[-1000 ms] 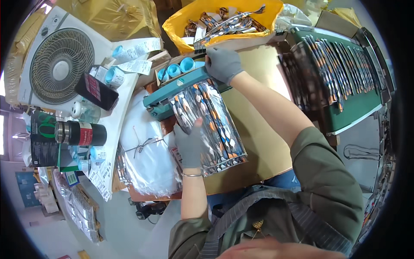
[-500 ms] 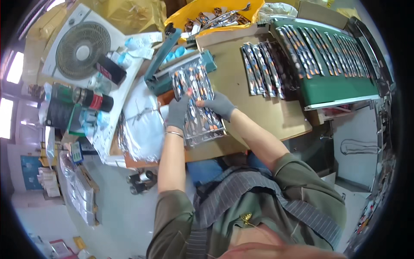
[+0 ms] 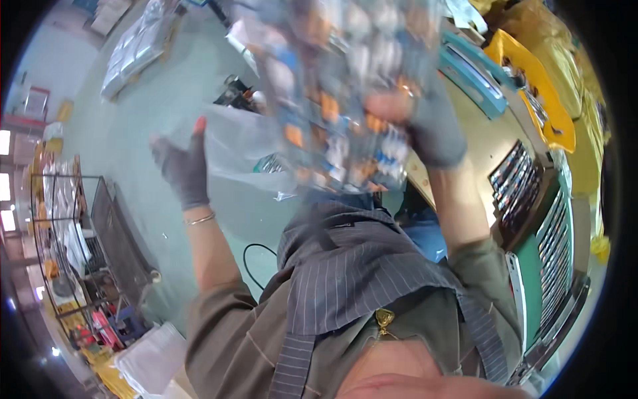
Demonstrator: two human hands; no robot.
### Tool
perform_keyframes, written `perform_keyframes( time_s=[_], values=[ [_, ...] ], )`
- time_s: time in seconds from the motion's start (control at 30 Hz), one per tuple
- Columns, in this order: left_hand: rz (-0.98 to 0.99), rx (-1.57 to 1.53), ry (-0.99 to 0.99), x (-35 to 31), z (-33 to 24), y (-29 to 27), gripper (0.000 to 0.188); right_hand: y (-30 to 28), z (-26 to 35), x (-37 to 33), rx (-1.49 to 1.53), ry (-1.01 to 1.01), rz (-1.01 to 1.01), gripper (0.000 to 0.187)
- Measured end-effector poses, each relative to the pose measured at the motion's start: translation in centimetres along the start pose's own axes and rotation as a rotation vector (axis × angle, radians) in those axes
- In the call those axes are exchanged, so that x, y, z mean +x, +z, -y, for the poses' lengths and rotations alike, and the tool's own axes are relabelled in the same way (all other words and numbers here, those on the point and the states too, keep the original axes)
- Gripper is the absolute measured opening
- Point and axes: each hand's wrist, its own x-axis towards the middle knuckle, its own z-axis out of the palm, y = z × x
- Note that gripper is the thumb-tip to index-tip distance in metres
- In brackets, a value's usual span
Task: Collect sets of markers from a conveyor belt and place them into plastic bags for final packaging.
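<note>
My right hand, in a grey glove with bare fingertips, grips a bundle of patterned packets coloured dark, orange, white and blue. The bundle is held up close and smeared by motion; it covers much of the upper middle. A translucent plastic film trails from its left side toward my left hand. That gloved hand is out to the left, thumb and fingers apart, holding nothing that I can see. Whether the film touches its thumb is unclear.
To the right stand a teal sealing device, a yellow bag of packets, a row of packets on the table and a green conveyor belt. A black wire rack is at left, a wrapped stack farther off.
My view has turned left, away from the table. The bundle has been lifted off the table, now in my right hand alone. My left hand has let go and moved left.
</note>
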Motion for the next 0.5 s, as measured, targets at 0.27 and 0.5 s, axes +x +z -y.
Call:
perform_keyframes(
  time_s=[0.27, 0.5],
  values=[
    [0.398, -0.503, -0.701, -10.2, 11.0, 0.3, 0.034, 14.7, -17.7, 9.1, -0.775, -0.235, 0.608, 0.069],
    [-0.041, -0.999, -1.058, -12.3, 10.3, 0.7, 0.033, 9.4, -28.6, 9.9, -1.565, 0.23, 1.156, 0.047]
  ],
)
